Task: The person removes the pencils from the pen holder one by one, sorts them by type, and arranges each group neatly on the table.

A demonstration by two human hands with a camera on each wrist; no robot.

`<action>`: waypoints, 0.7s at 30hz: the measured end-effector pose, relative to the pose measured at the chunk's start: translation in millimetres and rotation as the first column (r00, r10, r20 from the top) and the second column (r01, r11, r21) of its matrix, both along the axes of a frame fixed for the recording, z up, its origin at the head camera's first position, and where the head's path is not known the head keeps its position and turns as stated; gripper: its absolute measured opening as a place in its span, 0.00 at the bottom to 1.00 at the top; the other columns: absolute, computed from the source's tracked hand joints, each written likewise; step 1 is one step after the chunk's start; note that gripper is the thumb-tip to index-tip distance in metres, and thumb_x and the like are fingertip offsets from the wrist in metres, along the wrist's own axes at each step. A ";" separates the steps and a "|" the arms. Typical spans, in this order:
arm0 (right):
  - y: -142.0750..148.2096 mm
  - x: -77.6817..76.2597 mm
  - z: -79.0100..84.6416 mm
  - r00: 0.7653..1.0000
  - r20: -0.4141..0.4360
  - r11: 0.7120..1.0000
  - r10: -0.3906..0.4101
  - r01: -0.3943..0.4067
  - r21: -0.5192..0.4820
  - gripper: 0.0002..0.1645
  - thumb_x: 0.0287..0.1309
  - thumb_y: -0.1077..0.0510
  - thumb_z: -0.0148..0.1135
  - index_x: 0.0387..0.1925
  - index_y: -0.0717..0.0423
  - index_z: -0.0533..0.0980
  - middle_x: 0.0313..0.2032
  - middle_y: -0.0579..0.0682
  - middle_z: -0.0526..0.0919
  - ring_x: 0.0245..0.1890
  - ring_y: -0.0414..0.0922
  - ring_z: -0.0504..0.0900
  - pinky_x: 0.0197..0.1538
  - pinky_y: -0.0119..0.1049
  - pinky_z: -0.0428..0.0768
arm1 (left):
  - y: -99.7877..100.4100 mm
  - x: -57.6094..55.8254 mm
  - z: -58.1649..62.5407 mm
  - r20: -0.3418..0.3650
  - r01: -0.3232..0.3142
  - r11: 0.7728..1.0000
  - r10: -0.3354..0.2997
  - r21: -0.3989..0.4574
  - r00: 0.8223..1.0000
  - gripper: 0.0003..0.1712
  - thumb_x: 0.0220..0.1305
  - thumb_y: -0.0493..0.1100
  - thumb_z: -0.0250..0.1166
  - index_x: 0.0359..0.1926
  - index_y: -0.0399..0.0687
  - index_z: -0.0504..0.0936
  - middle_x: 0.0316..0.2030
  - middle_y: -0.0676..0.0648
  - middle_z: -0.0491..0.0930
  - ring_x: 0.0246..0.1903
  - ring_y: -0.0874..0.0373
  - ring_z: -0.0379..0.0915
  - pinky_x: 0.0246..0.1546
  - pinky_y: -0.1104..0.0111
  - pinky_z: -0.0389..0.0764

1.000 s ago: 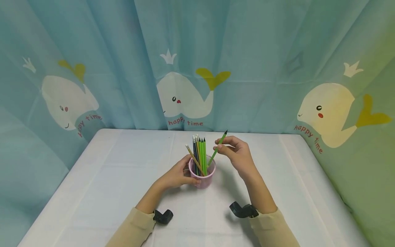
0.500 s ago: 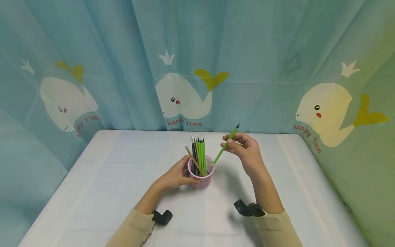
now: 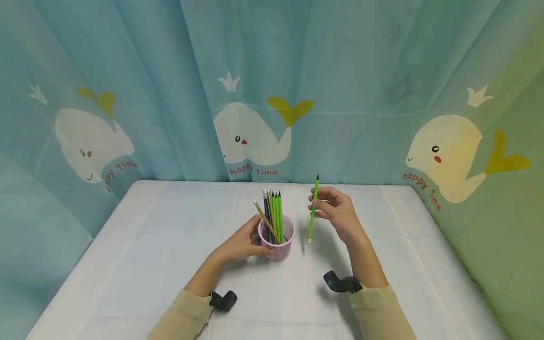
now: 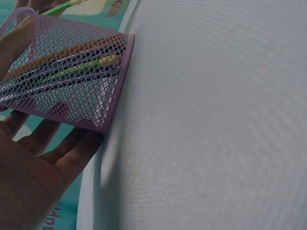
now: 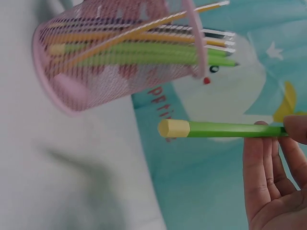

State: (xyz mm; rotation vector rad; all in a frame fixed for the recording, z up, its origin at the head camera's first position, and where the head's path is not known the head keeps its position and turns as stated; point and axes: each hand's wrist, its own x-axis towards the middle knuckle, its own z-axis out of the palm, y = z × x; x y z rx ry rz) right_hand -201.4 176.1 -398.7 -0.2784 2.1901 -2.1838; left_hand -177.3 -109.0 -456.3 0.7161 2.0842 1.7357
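Observation:
A pink mesh pencil cup (image 3: pixel 278 254) stands upright on the white table, gripped from its left side by my left hand (image 3: pixel 239 244), thumb at the front. In the left wrist view the fingers lie along the mesh wall of the cup (image 4: pixel 76 43). Inside are green pencils (image 3: pixel 280 215) with dark points up, dark pencils with white ends up, and a tan pencil (image 3: pixel 264 217) leaning left. To the right of the cup, my right hand (image 3: pixel 337 215) pinches a green pencil (image 3: pixel 312 224). It is held nearly upright, apart from the cup, its pale yellow end (image 5: pixel 173 128) down.
The white table (image 3: pixel 161 264) spreads out around the cup. Behind it and along the sides hangs a blue-green curtain (image 3: pixel 348 94) printed with whales. A black wrist mount (image 3: pixel 342 282) sits at each sleeve cuff.
The green pencil in my right hand has moved right, out from over the cup, and swung from slanted to nearly upright. My left hand and the cup have stayed in place.

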 end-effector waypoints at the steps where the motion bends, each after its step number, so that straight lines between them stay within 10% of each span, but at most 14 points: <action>1: 0.2 -1.1 -2.6 1.000 0.011 1.000 -0.003 0.003 0.013 0.17 0.63 0.65 0.64 0.53 0.64 0.76 0.41 0.54 0.81 0.39 0.45 0.87 0.43 0.40 0.88 | 0.0 0.1 -0.1 0.000 -0.001 1.000 0.001 0.001 1.000 0.49 0.50 0.32 0.77 0.70 0.42 0.60 0.64 0.36 0.69 0.65 0.39 0.68 0.65 0.54 0.73; 21: -0.2 -16.4 -53.3 0.987 0.153 0.961 -0.040 -0.004 0.276 0.28 0.58 0.66 0.67 0.60 0.65 0.71 0.36 0.56 0.81 0.30 0.44 0.82 0.35 0.42 0.88 | 0.3 0.8 0.4 -0.006 -0.004 1.000 0.004 -0.013 1.000 0.48 0.50 0.33 0.77 0.70 0.43 0.61 0.64 0.37 0.69 0.65 0.40 0.68 0.65 0.54 0.73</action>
